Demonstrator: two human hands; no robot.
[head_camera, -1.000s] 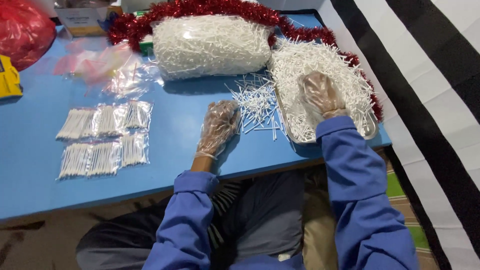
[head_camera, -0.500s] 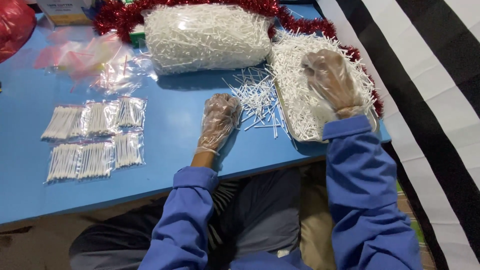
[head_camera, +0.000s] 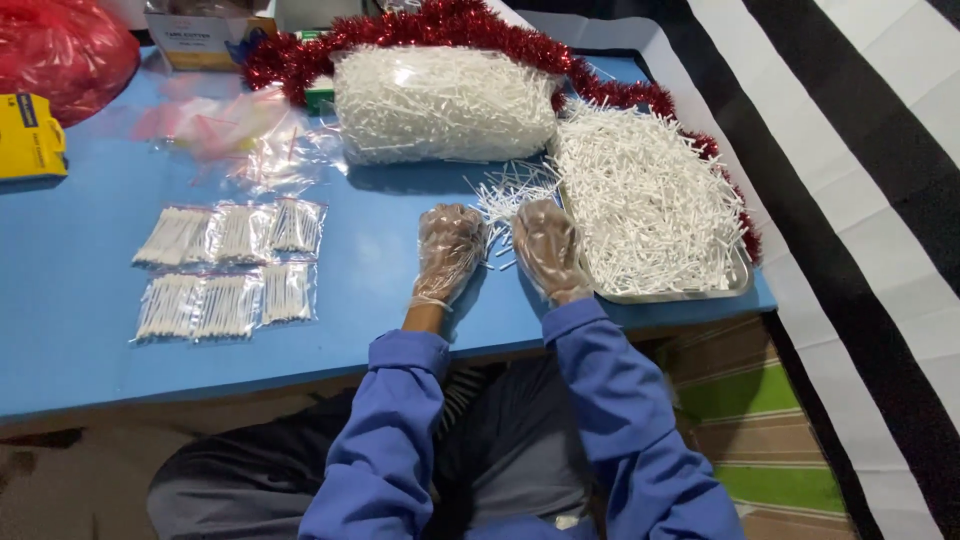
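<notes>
Surface: blue counter (head_camera: 80, 330) seen from above, with a black-and-white striped cloth (head_camera: 860, 200) at its right edge and a green striped mat (head_camera: 750, 400) on the floor below.
Far left: red plastic bag (head_camera: 60, 50) at the back corner, a yellow box (head_camera: 30, 135) just in front of it.
Left of middle: two rows of small clear packets of white sticks (head_camera: 225, 270), lying flat, well apart from the hands.
Back: crumpled clear bags (head_camera: 230, 130), then a large clear bag full of white sticks (head_camera: 445, 100), with red tinsel (head_camera: 440, 25) curling behind it and on round the tray.
Left hand (head_camera: 447, 252): in a thin clear glove, palm down on the counter, fingers loosely together and curled, at the near edge of the loose sticks.
Loose sticks (head_camera: 510, 190): a small scatter on the bare counter, between the big bag and both hands, just left of the tray.
Right hand (head_camera: 548, 250): gloved too, palm down, fingers together, lying beside the left hand against the tray's left rim; whether it pinches any sticks I cannot tell.
Right: metal tray (head_camera: 690, 293) heaped with white sticks.
Sleeves: blue (head_camera: 600, 400), on both arms.
</notes>
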